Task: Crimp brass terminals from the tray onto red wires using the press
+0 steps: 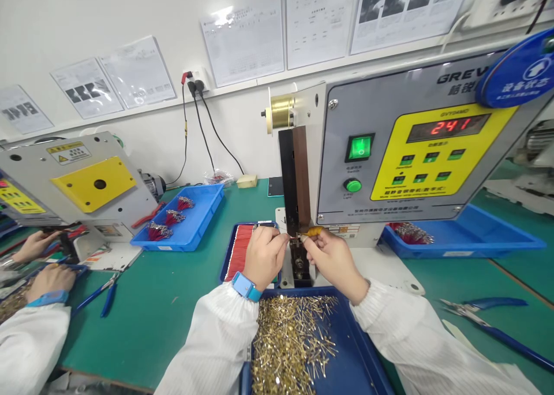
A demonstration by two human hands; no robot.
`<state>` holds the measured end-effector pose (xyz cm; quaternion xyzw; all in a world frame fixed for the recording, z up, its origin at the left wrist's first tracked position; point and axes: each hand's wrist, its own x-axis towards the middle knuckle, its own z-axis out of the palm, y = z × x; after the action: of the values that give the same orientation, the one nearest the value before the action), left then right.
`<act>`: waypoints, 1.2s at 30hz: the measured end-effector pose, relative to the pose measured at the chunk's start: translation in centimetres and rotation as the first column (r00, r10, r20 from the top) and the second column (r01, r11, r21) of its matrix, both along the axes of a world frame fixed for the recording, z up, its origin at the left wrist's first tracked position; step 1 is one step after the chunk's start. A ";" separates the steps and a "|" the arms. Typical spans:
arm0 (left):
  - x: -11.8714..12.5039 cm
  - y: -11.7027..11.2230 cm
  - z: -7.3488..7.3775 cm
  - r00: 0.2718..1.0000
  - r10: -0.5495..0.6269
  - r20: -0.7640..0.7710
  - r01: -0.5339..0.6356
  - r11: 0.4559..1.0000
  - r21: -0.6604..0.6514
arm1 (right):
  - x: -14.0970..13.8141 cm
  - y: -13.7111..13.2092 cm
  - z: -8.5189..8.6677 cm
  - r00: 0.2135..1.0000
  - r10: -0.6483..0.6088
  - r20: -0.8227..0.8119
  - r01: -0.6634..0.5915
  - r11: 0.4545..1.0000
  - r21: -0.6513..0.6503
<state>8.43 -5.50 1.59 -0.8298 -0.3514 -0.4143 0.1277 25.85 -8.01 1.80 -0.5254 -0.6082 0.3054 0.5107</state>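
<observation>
My left hand [265, 255] is pinched closed at the working point of the crimping machine [298, 233], its fingertips on something too small to make out. A blue band circles that wrist. Opposite it, my right hand [332, 261] is also in a pinch, with a yellow cover on a finger. What its fingertips hold is hidden at the machine's jaws. Just below both hands, a dark blue tray [361, 349] holds a heap of small gold-coloured metal pins [285, 337]. Beside my left hand lies a bundle of red wires [240, 251] in another tray.
At right, blue-handled pliers [489, 320] lie before a blue bin [485, 239] with red wire parts. Another blue bin [199, 210] stands left, near a second pair of pliers [97, 294]. A co-worker's hands [49, 282] are at a neighbouring machine [78, 176]. A wire spool [280, 112] tops my machine.
</observation>
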 end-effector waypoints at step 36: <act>-0.4 0.4 0.3 0.949 0.098 0.299 -0.074 0.993 -0.091 | 6.5 0.4 2.8 0.568 0.121 0.814 -0.071 0.993 -0.098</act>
<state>8.00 -5.08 1.90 -0.7446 -0.4188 -0.5165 0.0577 32.30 -7.62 4.58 -0.5866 -0.7943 0.0721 0.1406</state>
